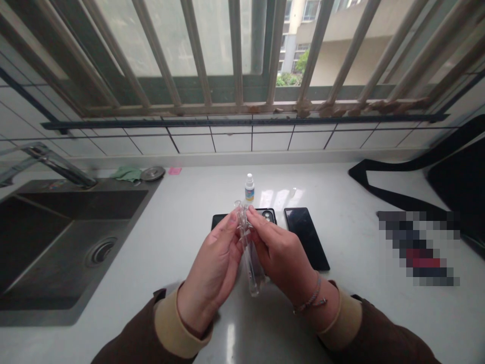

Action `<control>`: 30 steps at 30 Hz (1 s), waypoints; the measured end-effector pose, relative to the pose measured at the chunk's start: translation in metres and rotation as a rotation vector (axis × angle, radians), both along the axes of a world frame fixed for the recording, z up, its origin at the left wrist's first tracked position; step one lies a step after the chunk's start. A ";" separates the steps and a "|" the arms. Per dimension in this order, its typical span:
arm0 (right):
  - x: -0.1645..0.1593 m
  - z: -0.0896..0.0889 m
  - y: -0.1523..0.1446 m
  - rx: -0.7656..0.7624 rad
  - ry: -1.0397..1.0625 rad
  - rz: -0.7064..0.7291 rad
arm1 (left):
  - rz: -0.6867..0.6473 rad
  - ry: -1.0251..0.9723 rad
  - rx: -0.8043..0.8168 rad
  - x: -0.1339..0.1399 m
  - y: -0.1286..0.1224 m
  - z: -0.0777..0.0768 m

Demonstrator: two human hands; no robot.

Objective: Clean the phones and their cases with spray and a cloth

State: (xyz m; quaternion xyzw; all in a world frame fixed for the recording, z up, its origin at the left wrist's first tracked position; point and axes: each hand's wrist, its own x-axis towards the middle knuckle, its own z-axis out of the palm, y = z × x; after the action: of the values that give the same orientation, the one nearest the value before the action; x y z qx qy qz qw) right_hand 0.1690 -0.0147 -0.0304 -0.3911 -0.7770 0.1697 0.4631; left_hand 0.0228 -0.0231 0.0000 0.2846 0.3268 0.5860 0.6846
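A clear, see-through phone case (254, 278) stands on edge between my two hands, its long side running toward me. My left hand (214, 265) grips it from the left, thumb near its far end. From the right, my right hand (282, 250) closes on it, fingers pressed near the same end. Behind the hands lies a black phone (270, 214) with round camera lenses, partly hidden by my fingers. To the right of it rests a second dark, flat phone (306, 237). Just beyond stands a small white bottle (249, 189) with a coloured label.
On the left is a sink (81, 298) with a faucet (62, 167). A green cloth (127, 174), round metal lid (152, 173) and pink slip (175, 171) lie behind it. A black strap (394, 197) and a pixelated patch are at right. Barred windows rise behind the counter.
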 end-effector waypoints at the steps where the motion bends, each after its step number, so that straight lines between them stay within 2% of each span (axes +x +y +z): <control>1: -0.001 0.001 -0.001 0.010 -0.001 0.011 | 0.009 0.027 0.001 0.001 -0.001 -0.001; 4: -0.004 0.003 -0.003 0.028 -0.006 0.049 | 0.023 0.115 -0.018 0.005 -0.005 -0.006; 7: -0.005 0.006 -0.004 0.031 -0.002 0.055 | 0.023 0.098 -0.076 0.009 -0.008 -0.011; 11: -0.001 0.009 -0.005 0.033 0.031 0.024 | -0.104 -0.018 -0.190 0.008 -0.011 -0.008; 15: 0.004 0.010 -0.004 0.061 0.064 -0.001 | -0.180 -0.018 -0.174 0.004 -0.013 -0.004; 17: 0.004 0.011 -0.003 0.067 0.068 0.058 | -0.150 -0.024 -0.155 0.004 -0.012 -0.002; 19: 0.003 0.012 -0.003 0.069 0.063 0.169 | -0.062 -0.035 -0.168 0.002 -0.009 -0.002; 23: 0.001 0.019 -0.009 0.087 0.007 0.423 | 0.113 -0.044 -0.308 -0.005 0.004 -0.002; 26: 0.001 0.023 -0.014 0.100 -0.043 0.554 | 0.150 -0.035 -0.364 -0.013 0.014 -0.002; 28: 0.001 0.023 -0.015 0.125 -0.082 0.578 | 0.149 -0.043 -0.369 -0.016 0.017 -0.002; 30: 0.000 0.021 -0.014 0.195 -0.114 0.520 | 0.101 -0.057 -0.352 -0.016 0.015 -0.001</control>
State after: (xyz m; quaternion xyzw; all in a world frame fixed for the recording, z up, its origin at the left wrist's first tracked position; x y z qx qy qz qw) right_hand 0.1694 -0.0285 -0.0095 -0.1414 -0.8888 0.1849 0.3948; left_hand 0.0067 -0.0079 -0.0013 0.1269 0.4188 0.5614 0.7024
